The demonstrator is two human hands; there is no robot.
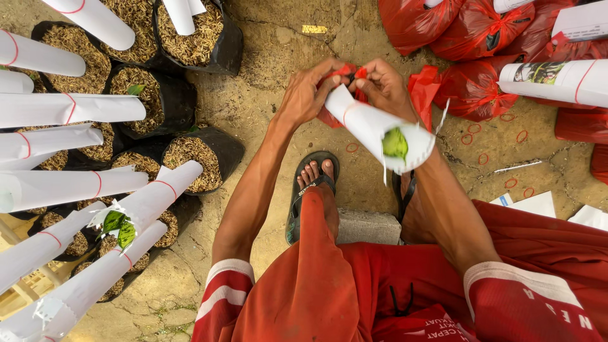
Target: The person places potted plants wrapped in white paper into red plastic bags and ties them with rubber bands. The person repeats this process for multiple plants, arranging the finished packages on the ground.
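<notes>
LEFT: left hand pinching red bag at top of paper cone | RIGHT: right hand gripping same bag, touching cone | CONE: tilted toward camera, green leaf inside, above sandal | AROUND: black soil bags with cones left; red bundles, rubber bands right

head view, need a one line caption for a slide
Both hands, left and right, grip a red bag at the base of a paper-wrapped seedling, with wrapped seedlings in black bags alongside.
</notes>
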